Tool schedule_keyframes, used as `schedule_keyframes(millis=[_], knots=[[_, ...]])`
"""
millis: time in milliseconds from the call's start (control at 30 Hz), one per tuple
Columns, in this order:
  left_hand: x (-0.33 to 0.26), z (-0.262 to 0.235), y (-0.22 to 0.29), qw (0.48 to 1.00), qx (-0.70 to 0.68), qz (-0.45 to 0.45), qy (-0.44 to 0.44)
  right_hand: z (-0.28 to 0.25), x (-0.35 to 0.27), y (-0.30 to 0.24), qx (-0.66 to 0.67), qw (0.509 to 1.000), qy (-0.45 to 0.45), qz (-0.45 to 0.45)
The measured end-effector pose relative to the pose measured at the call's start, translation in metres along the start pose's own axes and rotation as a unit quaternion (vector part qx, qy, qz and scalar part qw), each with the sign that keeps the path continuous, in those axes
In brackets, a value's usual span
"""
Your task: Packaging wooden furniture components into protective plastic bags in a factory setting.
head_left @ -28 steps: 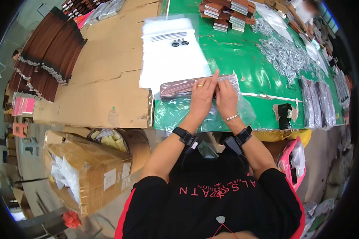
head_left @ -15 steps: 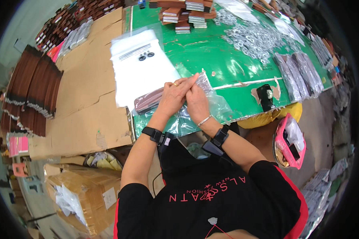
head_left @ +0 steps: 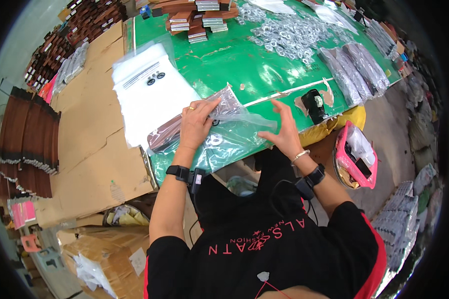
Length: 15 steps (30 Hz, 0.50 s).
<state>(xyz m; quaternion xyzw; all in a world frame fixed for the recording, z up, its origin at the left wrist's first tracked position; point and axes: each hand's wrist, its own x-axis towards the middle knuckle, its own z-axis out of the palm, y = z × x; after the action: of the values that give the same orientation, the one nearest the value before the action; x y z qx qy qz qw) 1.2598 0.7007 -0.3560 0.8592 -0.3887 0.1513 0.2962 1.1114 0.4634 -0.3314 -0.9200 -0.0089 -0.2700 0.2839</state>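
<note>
Your left hand (head_left: pixel 194 127) lies flat on the clear plastic bag (head_left: pixel 219 117), fingers held close together and stretched forward, pressing it down onto the green table (head_left: pixel 239 60). Under your palm and out past the heel of that hand runs the brown strap (head_left: pixel 165 133) inside the bag. Just ahead of your fingertips the bag's open end puffs up, crinkled and lifted off the table. Your right hand (head_left: pixel 284 130) hovers beside that loose end, fingers spread and slightly curled, fingertips near the plastic; I cannot tell whether they touch it. Beyond your right fingers sits a black tape dispenser (head_left: pixel 314 104), apart from the bag. Past your left fingertips lies a stack of white sheets (head_left: pixel 152 94) with small black pieces on top. Farther out, a scatter of small clear packets (head_left: pixel 289 35) covers the table, and at the far edge stand stacks of brown pieces (head_left: pixel 194 15).
</note>
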Motion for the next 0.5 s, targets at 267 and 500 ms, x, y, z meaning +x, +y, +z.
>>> schedule_keyframes(millis=[267,500], knots=[[-0.001,-0.001,-0.004,1.0,-0.014,0.0,0.005,0.022,-0.03,0.017,0.012,0.989,-0.066,-0.134],[-0.002,0.0,-0.004,0.999,-0.039,-0.005,-0.007,-0.007,-0.03,0.006,0.063,0.957,-0.207,-0.194]])
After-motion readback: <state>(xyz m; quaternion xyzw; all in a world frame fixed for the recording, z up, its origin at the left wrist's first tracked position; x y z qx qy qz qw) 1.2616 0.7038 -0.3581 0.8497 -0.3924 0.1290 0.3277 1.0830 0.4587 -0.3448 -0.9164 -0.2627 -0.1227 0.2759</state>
